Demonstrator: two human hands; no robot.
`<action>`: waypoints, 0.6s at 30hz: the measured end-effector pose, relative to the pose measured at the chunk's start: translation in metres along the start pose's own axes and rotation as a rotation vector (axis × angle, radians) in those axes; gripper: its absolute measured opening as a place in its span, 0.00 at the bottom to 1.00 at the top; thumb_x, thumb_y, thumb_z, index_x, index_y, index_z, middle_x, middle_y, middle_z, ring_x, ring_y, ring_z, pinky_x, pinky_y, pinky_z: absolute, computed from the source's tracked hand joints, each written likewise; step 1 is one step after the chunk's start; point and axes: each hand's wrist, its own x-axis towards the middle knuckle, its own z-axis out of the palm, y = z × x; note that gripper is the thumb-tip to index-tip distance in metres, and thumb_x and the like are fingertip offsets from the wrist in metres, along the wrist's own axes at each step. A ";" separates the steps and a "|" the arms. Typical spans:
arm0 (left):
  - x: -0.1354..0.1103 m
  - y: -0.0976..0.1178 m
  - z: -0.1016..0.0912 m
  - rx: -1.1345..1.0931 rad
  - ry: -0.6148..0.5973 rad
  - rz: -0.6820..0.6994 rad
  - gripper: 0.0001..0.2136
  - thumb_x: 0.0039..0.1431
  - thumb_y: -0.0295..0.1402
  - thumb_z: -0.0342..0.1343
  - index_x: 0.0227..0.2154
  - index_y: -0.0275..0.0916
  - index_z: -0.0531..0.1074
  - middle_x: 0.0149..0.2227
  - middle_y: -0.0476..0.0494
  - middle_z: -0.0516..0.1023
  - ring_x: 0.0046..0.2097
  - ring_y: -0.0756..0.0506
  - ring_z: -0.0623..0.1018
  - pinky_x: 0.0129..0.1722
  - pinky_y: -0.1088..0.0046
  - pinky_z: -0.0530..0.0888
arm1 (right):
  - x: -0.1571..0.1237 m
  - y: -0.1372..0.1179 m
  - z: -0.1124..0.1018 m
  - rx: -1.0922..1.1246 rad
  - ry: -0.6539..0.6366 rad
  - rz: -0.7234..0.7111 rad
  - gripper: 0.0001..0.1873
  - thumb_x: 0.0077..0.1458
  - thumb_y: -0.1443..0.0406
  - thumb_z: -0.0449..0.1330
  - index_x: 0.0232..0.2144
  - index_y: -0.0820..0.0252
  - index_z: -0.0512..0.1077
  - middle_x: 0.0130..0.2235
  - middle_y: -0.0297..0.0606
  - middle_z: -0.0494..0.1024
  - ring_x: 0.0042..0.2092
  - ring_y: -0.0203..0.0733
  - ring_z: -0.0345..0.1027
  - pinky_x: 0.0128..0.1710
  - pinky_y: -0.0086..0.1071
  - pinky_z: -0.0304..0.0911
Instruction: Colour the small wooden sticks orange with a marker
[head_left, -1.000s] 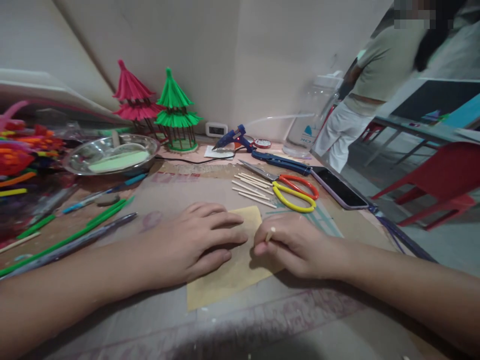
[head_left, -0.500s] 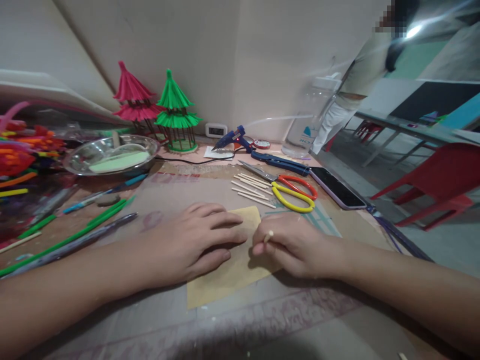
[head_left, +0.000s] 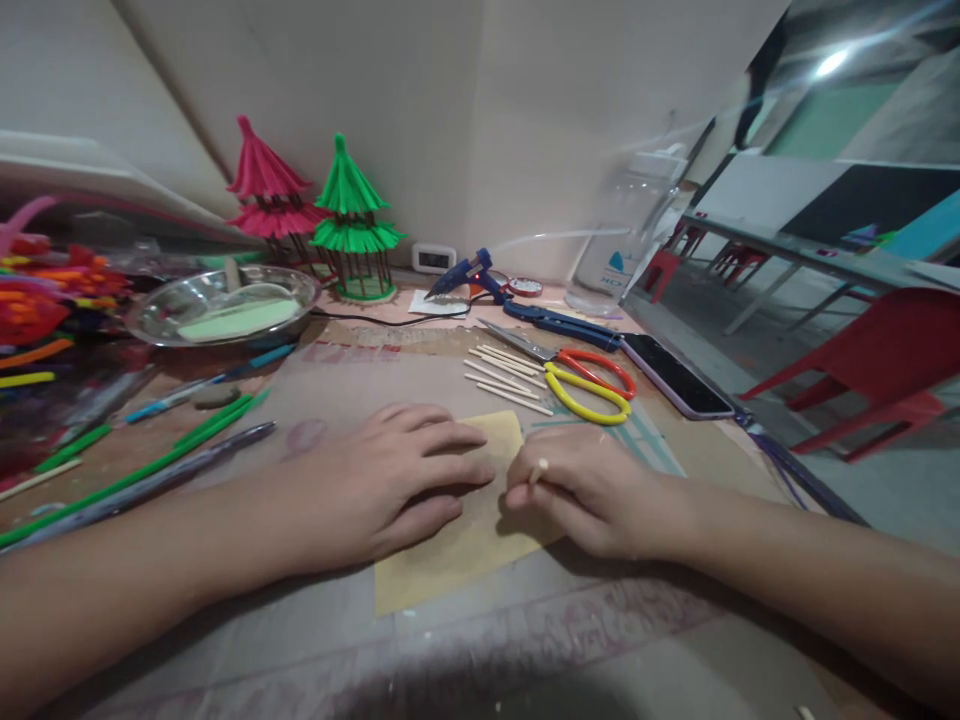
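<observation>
Stick [head_left: 538,470] pinched in right hand [head_left: 600,492] grip, tip on tan sheet [head_left: 457,550] — left hand [head_left: 379,490] flat, released, pinning it; short strokes best.

Tan sheet [head_left: 450,560] flat, pale stick [head_left: 538,470] tilted upright

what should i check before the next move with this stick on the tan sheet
1. Left hand flat on the tan sheet: ok.
2. Right hand pinching the stick: ok.
3. Stick's lower end touching the sheet: cannot tell, the hand hides it.
4. Scissors apart from both hands: ok.
5. Spare sticks lying beside the scissors: ok.
</observation>
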 end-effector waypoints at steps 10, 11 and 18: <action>0.002 0.001 -0.001 0.028 -0.038 0.004 0.17 0.70 0.38 0.50 0.58 0.49 0.72 0.61 0.44 0.73 0.60 0.33 0.71 0.59 0.49 0.67 | 0.000 0.001 0.000 -0.007 -0.005 -0.007 0.13 0.66 0.67 0.52 0.31 0.61 0.72 0.28 0.39 0.79 0.29 0.38 0.70 0.33 0.32 0.62; 0.001 0.001 -0.001 0.033 -0.040 0.004 0.17 0.70 0.38 0.50 0.58 0.49 0.72 0.61 0.44 0.73 0.60 0.34 0.70 0.59 0.49 0.66 | 0.000 0.001 0.000 0.024 -0.015 -0.015 0.13 0.66 0.67 0.52 0.31 0.61 0.72 0.28 0.38 0.79 0.30 0.38 0.70 0.33 0.31 0.62; 0.001 0.000 -0.002 0.033 -0.053 0.007 0.17 0.70 0.38 0.49 0.58 0.48 0.72 0.62 0.43 0.73 0.60 0.33 0.70 0.59 0.49 0.66 | 0.002 -0.001 -0.002 0.046 -0.036 0.001 0.14 0.67 0.66 0.52 0.29 0.61 0.72 0.28 0.39 0.79 0.29 0.38 0.70 0.32 0.31 0.61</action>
